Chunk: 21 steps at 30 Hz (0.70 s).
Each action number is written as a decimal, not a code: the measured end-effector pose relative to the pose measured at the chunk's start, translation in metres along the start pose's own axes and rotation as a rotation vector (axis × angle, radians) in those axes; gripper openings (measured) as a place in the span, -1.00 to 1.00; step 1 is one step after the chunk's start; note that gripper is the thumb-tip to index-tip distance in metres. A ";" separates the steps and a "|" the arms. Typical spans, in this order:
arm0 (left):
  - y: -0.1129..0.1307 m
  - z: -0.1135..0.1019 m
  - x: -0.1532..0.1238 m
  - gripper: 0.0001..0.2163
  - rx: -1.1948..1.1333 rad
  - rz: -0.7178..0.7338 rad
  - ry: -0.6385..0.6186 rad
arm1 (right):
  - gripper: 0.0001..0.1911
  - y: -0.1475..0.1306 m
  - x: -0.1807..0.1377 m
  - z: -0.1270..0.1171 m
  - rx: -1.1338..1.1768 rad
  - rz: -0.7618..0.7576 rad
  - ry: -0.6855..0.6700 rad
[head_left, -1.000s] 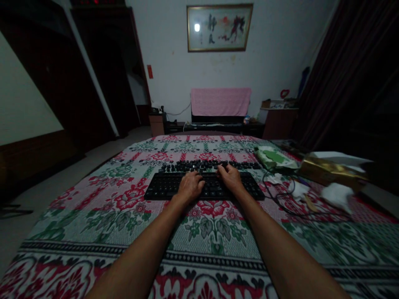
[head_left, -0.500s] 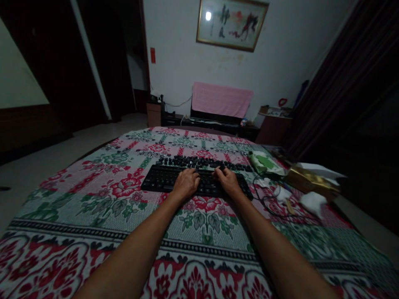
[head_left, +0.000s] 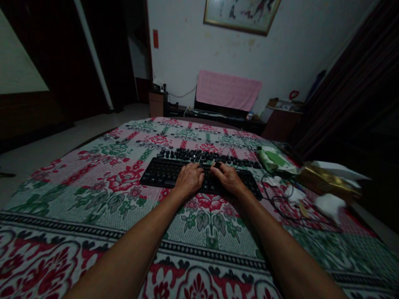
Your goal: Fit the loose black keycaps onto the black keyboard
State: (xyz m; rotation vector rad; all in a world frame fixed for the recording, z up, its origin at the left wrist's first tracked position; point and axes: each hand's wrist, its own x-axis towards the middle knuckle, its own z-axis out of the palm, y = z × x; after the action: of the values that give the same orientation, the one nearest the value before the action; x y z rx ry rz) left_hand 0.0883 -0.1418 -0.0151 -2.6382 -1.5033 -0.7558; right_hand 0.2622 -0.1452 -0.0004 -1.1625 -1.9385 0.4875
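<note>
Head view, and straight to the middle: a black keyboard (head_left: pixel 158 171) lies lengthwise across a floral cloth (head_left: pixel 124 226), right in front of the person, with both forearms reaching in over the near border. The left hand (head_left: pixel 189 179) sits palm down on the keyboard, just left of the right hand, fingers close together and bent forward at the far edge; whether anything is tucked beneath them, we cannot tell. Over to the right hand (head_left: pixel 230 178): thumb and forefinger drawn narrow, pinching a small dark piece (head_left: pixel 219 165), apparently a keycap, above the far side of the keyboard. The hands are near each other, apart at the fingertips.

Just beyond, a long straggling band of loose keycaps (head_left: pixel 193 155) runs roughly alongside the keyboard's far edge. Out on the right flank, a black cable (head_left: pixel 272 201) loops over the cloth, and near it sit a green-and-white packet (head_left: pixel 274 160), a gold box (head_left: pixel 324 178) and crumpled white tissue (head_left: pixel 330 205), a little blurred.

Up at the back, it's dim: a pink towel (head_left: pixel 229 89) hangs over something dark, a framed picture (head_left: pixel 241 18) tops the wall, cut off by the view, and a dark curtain (head_left: pixel 346 79) slants down at right.
</note>
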 end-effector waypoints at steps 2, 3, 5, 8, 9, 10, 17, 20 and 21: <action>0.001 -0.001 0.000 -0.73 -0.012 -0.006 -0.003 | -0.75 0.001 0.001 -0.001 -0.011 -0.015 -0.034; 0.001 -0.001 0.000 -0.74 -0.019 -0.010 -0.004 | -0.75 0.002 0.001 -0.001 -0.015 -0.024 -0.049; 0.001 0.000 0.000 -0.74 -0.031 -0.015 -0.005 | -0.74 0.003 0.002 -0.001 -0.028 -0.032 -0.065; 0.001 0.000 0.001 -0.74 -0.041 -0.022 -0.006 | -0.72 0.003 0.002 -0.002 -0.060 -0.039 -0.088; 0.001 0.001 0.001 -0.74 -0.042 -0.023 -0.007 | -0.72 0.002 0.003 -0.002 -0.072 -0.047 -0.099; 0.001 0.001 0.001 -0.74 -0.042 -0.024 -0.009 | -0.73 0.001 0.003 -0.002 -0.083 -0.060 -0.111; 0.002 0.000 0.000 -0.73 -0.021 -0.016 -0.020 | -0.75 0.001 0.003 0.004 -0.142 -0.108 -0.082; 0.002 0.001 0.001 -0.73 -0.011 -0.023 -0.023 | -0.74 0.005 0.000 0.007 -0.070 -0.067 -0.032; 0.002 0.001 0.001 -0.73 -0.013 -0.027 -0.025 | -0.73 0.005 0.000 0.007 -0.048 -0.049 -0.012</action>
State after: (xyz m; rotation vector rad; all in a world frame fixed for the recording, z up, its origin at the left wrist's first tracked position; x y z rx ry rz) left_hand 0.0902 -0.1418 -0.0151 -2.6516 -1.5489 -0.7399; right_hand 0.2599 -0.1425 -0.0081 -1.1413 -1.9942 0.4257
